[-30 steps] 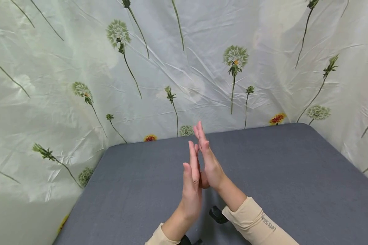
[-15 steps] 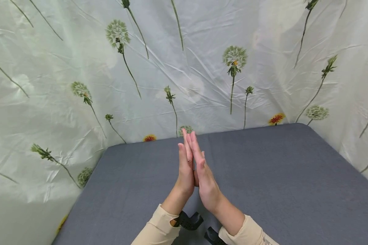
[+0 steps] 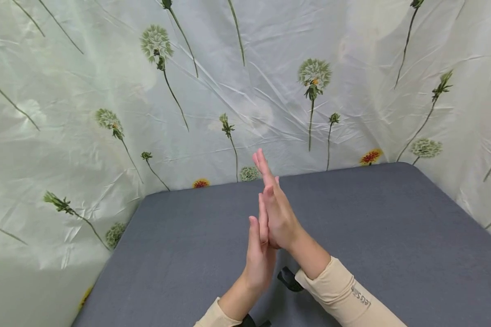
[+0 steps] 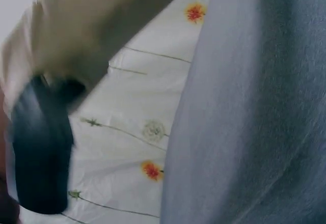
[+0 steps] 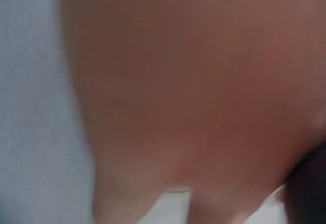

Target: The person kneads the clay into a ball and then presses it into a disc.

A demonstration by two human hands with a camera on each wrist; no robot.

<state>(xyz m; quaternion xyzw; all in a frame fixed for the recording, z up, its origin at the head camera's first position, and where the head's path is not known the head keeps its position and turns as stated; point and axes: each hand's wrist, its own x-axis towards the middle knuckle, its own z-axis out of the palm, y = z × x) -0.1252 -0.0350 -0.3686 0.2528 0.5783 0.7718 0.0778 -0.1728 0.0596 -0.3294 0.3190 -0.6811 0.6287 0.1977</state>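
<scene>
My left hand [image 3: 261, 261] and right hand [image 3: 281, 218] are raised above the grey table, palm against palm. Both have straight fingers pointing up and away. The right hand sits higher, its fingertips well beyond those of the left. No object shows between the palms, though the contact surfaces are hidden. In the left wrist view a beige sleeve [image 4: 91, 25] and a black wrist device [image 4: 43, 147] appear, blurred. A hand [image 5: 188, 91] fills most of the right wrist view, too close and blurred to make out in detail.
The grey padded table [image 3: 180, 254] spreads beneath both hands. Behind and beside it hangs a pale curtain [image 3: 266, 81] printed with dandelions and other flowers. A black wrist device [image 3: 289, 279] sticks out under the right cuff [image 3: 323, 279].
The palms slide along each other. Half a second ago the left fingertips reached slightly further up; now the right hand has moved up and forward, while the left has drawn back toward the body.
</scene>
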